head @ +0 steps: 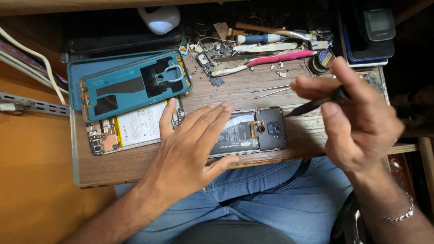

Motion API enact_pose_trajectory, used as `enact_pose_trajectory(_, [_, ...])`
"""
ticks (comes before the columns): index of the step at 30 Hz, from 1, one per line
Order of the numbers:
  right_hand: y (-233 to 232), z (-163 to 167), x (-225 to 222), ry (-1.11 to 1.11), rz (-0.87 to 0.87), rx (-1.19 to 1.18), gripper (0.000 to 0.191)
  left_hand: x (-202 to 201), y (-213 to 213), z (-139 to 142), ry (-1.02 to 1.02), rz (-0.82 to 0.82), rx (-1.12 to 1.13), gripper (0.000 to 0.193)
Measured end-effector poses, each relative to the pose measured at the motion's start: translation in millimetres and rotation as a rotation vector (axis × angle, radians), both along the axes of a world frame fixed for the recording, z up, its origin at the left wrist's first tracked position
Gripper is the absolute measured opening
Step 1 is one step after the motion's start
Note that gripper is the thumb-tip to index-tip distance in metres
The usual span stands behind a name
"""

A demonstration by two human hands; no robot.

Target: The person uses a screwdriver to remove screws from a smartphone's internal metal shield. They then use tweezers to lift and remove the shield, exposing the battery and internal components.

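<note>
Left hand [192, 144]: lying flat, fingers spread, pressing the opened phone [253, 131] on the counter [253, 90].
Right hand [357, 122]: pinching a dark screwdriver [316, 105] — tip hovering near the phone.

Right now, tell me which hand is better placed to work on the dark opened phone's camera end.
The right hand, I'd judge. It grips a dark pointed tool whose tip sits just off the camera end of the dark opened phone. The left hand lies flat on the phone's other end, bracing it, and holds no tool.
</note>
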State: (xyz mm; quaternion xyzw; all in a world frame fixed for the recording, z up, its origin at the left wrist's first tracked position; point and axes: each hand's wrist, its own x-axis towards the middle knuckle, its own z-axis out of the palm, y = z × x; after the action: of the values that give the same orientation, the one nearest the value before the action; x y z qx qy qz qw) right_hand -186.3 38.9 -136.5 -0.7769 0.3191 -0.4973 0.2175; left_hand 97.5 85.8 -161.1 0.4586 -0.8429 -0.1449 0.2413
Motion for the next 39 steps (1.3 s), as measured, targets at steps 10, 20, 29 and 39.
enact_pose_trajectory(10, [-1, -1, -3, 0.176, -0.068, -0.196, 0.046, 1, -2, 1, 0.011, -0.007, -0.019, 0.085])
enact_pose_trajectory(20, [5, 2, 2, 0.021, -0.03, -0.018, 0.041, -1, -1, -2, 0.032, -0.01, -0.024, 0.086])
enact_pose_trajectory(29, [3, 0, 3, 0.01, -0.042, -0.007, 0.044, -2, -1, -4, 0.039, -0.006, -0.022, 0.086])
enact_pose_trajectory(39, [7, -3, 4, -0.002, -0.064, 0.032, 0.05, -1, -3, -4, 0.031, -0.002, -0.043, 0.085])
